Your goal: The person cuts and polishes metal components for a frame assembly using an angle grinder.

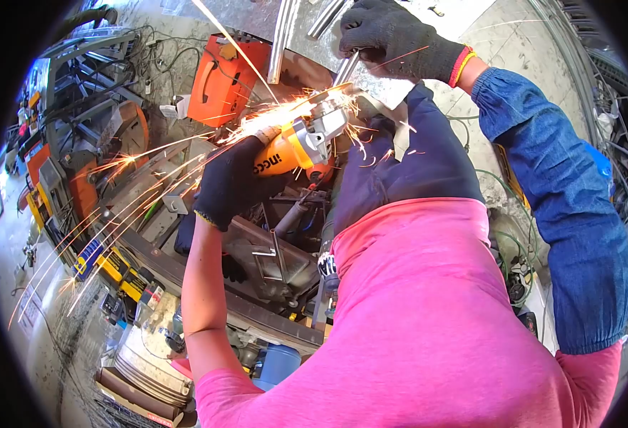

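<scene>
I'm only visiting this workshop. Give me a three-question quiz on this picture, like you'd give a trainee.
1. Multiple choice: what does the left hand grip? A) a hammer B) an orange angle grinder C) a paintbrush
2. True or false: both hands are bare.
3. Fill in: the right hand grips a metal ____ just above the point from which the sparks fly.

Key:
1. B
2. False; both are gloved.
3. bar
</scene>
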Demonstrator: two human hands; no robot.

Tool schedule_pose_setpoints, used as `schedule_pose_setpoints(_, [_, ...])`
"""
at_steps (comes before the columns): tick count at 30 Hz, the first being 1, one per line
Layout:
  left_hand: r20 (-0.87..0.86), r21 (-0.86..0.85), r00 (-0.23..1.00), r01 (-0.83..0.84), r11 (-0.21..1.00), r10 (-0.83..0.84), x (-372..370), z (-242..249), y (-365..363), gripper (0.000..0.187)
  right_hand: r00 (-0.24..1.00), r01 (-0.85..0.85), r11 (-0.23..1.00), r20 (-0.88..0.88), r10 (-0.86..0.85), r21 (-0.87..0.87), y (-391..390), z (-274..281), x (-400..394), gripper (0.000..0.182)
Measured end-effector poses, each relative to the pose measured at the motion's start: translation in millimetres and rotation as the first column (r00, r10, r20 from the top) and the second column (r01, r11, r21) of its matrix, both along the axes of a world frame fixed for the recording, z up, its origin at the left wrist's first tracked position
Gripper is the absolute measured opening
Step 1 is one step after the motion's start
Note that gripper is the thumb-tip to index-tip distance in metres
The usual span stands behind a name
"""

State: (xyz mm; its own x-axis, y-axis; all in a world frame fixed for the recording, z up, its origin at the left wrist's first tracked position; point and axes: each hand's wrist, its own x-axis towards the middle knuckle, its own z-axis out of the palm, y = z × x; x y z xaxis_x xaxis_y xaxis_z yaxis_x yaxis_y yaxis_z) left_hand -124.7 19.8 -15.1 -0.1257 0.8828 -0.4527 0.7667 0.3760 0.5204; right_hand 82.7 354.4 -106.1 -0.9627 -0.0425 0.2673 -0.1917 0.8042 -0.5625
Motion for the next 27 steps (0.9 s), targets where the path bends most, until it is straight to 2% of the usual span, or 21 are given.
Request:
schedule_pose_setpoints(3, [-0.006, -0.013, 1.000, 0.000, 1.000, 0.000, 1, 2, 3, 0.079, 1.000, 0.005, 1.000, 0.015, -0.005, 0.012, -2, 4, -1, 0.029])
schedule_pose_setpoints(5, [0.001, -0.049, 1.000, -0.020, 0.999, 0.020, 2, 4, 6, 0.079, 0.998, 0.003, 1.000, -0.067, -0.001, 0.030, -3, 13, -2, 0.028])
schedule_pose_setpoints(10, [0.031, 0.039, 0.999, -0.034, 0.999, 0.033, 2, -1, 1, 0.080, 1.000, 0.005, 1.000, 0.020, -0.005, -0.009, -2, 4, -2, 0.028])
schedule_pose_setpoints(13, [0.029, 0.040, 0.999, 0.019, 0.999, -0.020, 0, -3, 5, 0.081, 0.999, -0.004, 1.000, 0.039, 0.004, -0.005, 0, 8, -1, 0.027])
schedule_pose_setpoints(16, [0.016, -0.032, 1.000, 0.001, 0.999, 0.000, 2, 4, 9, 0.081, 1.000, -0.009, 1.000, 0.011, 0.009, -0.018, 0, 5, -2, 0.026])
schedule_pose_setpoints(20, [0.008, 0.010, 1.000, -0.005, 1.000, 0.005, 3, 0, 5, 0.081, 1.000, 0.000, 1.000, -0.009, 0.000, 0.012, -2, 2, -1, 0.027])
schedule_pose_setpoints(22, [0.044, -0.066, 0.998, -0.039, 0.997, 0.042, 2, 1, 6, 0.082, 1.000, 0.001, 1.000, -0.019, -0.001, 0.003, -2, 2, -1, 0.027])
schedule_pose_setpoints(27, [0.006, -0.039, 1.000, -0.008, 0.999, 0.008, 1, -2, 2, 0.081, 1.000, -0.023, 1.000, -0.004, 0.023, -0.002, -1, -1, -3, 0.028])
